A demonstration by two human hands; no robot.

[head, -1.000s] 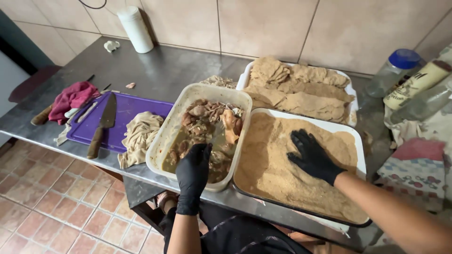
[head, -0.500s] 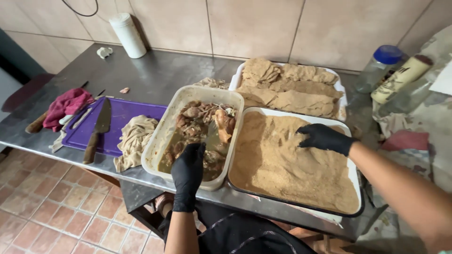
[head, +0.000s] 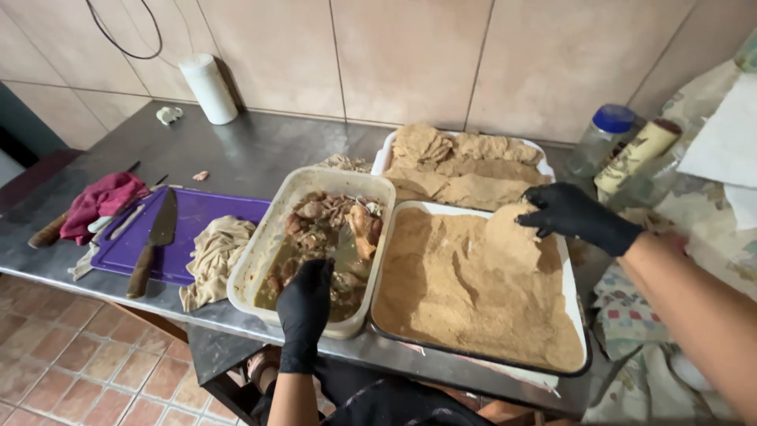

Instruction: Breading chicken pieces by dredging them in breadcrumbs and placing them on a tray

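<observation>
My right hand (head: 572, 213), in a black glove, pinches the edge of a crumb-coated piece of meat (head: 509, 237) and lifts it at the far right corner of the dark-rimmed tray of breadcrumbs (head: 481, 361). My left hand (head: 303, 304), also gloved in black, rests over the near rim of the clear plastic tub (head: 256, 264), fingertips on the wet marinated meat (head: 331, 225); it grips nothing that I can see. Behind both stands a white tray (head: 382, 158) piled with breaded cutlets (head: 465, 170).
On the steel counter to the left lie a purple cutting board (head: 201, 217) with a knife (head: 154, 244), a beige cloth (head: 213, 252) and a red cloth (head: 102, 201). A white cylinder (head: 209, 87) stands by the tiled wall. A blue-lidded jar (head: 603, 138) and a bottle (head: 635, 154) stand at right.
My right hand has gone from the middle of the crumbs to the tray's far right corner and raised a coated piece. My left hand has stayed at the tub.
</observation>
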